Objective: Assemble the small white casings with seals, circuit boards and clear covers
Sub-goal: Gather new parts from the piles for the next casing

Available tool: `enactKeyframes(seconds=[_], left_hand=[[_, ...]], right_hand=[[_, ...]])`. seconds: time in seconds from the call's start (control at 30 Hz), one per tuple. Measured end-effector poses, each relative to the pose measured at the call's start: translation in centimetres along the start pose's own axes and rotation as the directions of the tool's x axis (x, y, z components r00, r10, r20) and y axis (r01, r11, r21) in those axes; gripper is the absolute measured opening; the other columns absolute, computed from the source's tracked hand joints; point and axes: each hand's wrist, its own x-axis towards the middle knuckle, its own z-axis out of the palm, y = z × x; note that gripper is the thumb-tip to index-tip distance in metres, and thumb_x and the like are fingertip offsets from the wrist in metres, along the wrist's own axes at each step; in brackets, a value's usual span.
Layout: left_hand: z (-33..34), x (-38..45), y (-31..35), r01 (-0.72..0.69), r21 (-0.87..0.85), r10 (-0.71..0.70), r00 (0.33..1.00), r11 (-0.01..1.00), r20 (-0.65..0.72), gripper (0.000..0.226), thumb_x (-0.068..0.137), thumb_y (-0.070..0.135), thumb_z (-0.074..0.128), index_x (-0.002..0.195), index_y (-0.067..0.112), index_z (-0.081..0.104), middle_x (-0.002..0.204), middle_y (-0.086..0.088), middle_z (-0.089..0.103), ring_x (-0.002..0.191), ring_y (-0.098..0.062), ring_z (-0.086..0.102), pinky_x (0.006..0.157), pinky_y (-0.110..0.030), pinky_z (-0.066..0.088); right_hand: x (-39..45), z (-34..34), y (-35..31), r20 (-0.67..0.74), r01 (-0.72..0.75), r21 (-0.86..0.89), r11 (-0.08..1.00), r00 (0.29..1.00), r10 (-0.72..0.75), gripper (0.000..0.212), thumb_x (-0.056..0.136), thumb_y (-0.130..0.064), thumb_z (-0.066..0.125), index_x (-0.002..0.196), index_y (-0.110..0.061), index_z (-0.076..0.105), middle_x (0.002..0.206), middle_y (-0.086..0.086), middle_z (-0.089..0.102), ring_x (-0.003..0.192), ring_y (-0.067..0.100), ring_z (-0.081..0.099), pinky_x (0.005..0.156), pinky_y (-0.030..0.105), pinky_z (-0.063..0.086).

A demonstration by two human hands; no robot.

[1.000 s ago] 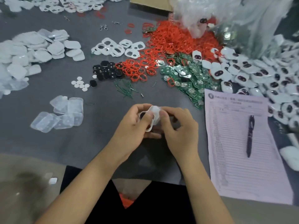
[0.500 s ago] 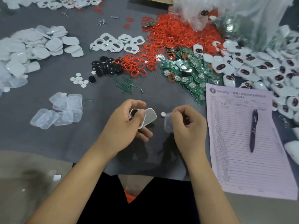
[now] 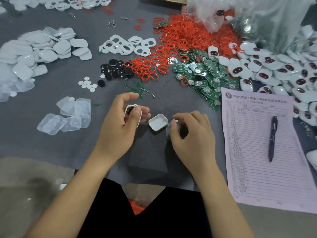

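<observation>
1. Nearest, the left hand grips a white casing front: the thumb is curled over its face and the fingers wrap behind it, above the grey worktop.
2. The right hand has curled fingers pinching a clear cover by its edge, low over the worktop.
3. Between the hands a white casing tray lies hollow side up on the worktop, just beside the right fingertips.
4. To the right lies a printed sheet with a dark pen on it.
5. To the left sits a cluster of clear covers.
6. Further back are black pads, red seals and green circuit boards.
7. Far right, finished white casings are heaped beside a plastic bag.
</observation>
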Motion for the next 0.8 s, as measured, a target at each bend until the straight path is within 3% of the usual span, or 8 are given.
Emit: enactKeyframes(seconds=[0.17,0.23,0.27,0.33,0.43,0.6,0.7,0.8], left_hand=[[-0.5,-0.1,-0.1,-0.029,0.147,0.021,0.998,0.989,0.051,0.026,0.108,0.026,0.052,0.133,0.020,0.050,0.107,0.009,0.077,0.105,-0.006,0.070,0.096,-0.027,0.053],[-0.5,-0.3,0.0,-0.011,0.126,-0.001,0.995,0.992,0.097,0.028,0.107,0.028,0.051,0.134,0.019,0.051,0.106,0.010,0.078,0.115,-0.003,0.066,0.101,-0.027,0.050],[-0.4,-0.4,0.1,-0.002,0.109,-0.010,0.993,0.994,0.114,0.027,0.108,0.027,0.052,0.134,0.020,0.051,0.105,0.010,0.078,0.109,-0.005,0.069,0.096,-0.025,0.052],[-0.2,-0.6,0.3,0.020,0.051,-0.026,0.991,0.999,0.132,0.025,0.109,0.023,0.051,0.133,0.020,0.051,0.105,0.008,0.078,0.078,-0.014,0.071,0.071,-0.022,0.054],[0.3,-0.6,0.1,0.064,-0.032,-0.059,0.990,0.997,0.128,0.020,0.111,0.023,0.049,0.131,0.023,0.051,0.104,0.004,0.078,0.051,-0.013,0.055,0.048,-0.018,0.044],[0.7,-0.1,-0.8,0.088,-0.062,-0.086,0.996,0.994,0.028,0.018,0.112,0.027,0.042,0.123,0.025,0.056,0.096,0.005,0.076,0.055,-0.010,0.055,0.052,-0.020,0.047],[0.5,0.2,-0.8,0.141,-0.189,-0.145,0.989,0.972,-0.005,0.027,0.109,0.037,0.038,0.119,0.023,0.059,0.094,-0.003,0.076,0.059,-0.013,0.057,0.051,-0.025,0.046],[0.3,0.5,-0.7,0.232,-0.381,-0.244,0.970,0.895,0.018,0.031,0.103,0.036,0.039,0.118,0.020,0.061,0.092,-0.007,0.074,0.064,-0.016,0.058,0.056,-0.029,0.047]], right_hand=[[0.0,0.1,0.2,0.008,0.024,0.013,1.000,1.000,-0.024,0.015,0.093,-0.026,0.064,0.100,-0.016,0.074,0.090,-0.002,0.061,0.087,0.026,0.053,0.074,0.037,0.045],[-0.1,0.2,0.3,0.008,0.062,0.018,0.998,0.998,-0.062,0.012,0.093,-0.024,0.068,0.099,-0.016,0.075,0.092,-0.001,0.063,0.087,0.026,0.054,0.075,0.036,0.045],[-0.1,0.1,0.3,0.005,0.091,0.031,0.995,0.996,-0.091,0.012,0.094,-0.024,0.068,0.099,-0.015,0.075,0.092,-0.001,0.063,0.086,0.026,0.054,0.075,0.035,0.045],[0.0,0.1,0.1,-0.009,0.168,0.068,0.983,0.986,-0.168,0.014,0.097,-0.026,0.067,0.099,-0.014,0.075,0.090,-0.002,0.064,0.084,0.025,0.054,0.076,0.033,0.044],[0.3,0.2,-0.7,-0.042,0.267,0.093,0.959,0.964,-0.264,0.022,0.101,-0.034,0.063,0.100,-0.014,0.075,0.088,-0.003,0.063,0.080,0.020,0.052,0.077,0.027,0.043],[1.1,1.1,-1.5,0.019,0.320,0.108,0.941,0.946,-0.324,0.013,0.099,-0.024,0.069,0.100,-0.013,0.075,0.087,-0.002,0.065,0.081,0.022,0.054,0.077,0.032,0.048],[1.0,1.2,-1.5,0.043,0.363,0.133,0.922,0.928,-0.371,0.015,0.098,-0.026,0.070,0.100,-0.012,0.075,0.088,-0.001,0.067,0.080,0.023,0.056,0.076,0.035,0.050],[0.8,1.1,-1.4,0.089,0.420,0.155,0.894,0.895,-0.436,0.028,0.094,-0.040,0.075,0.099,-0.012,0.075,0.090,-0.001,0.069,0.080,0.025,0.058,0.078,0.037,0.051]])
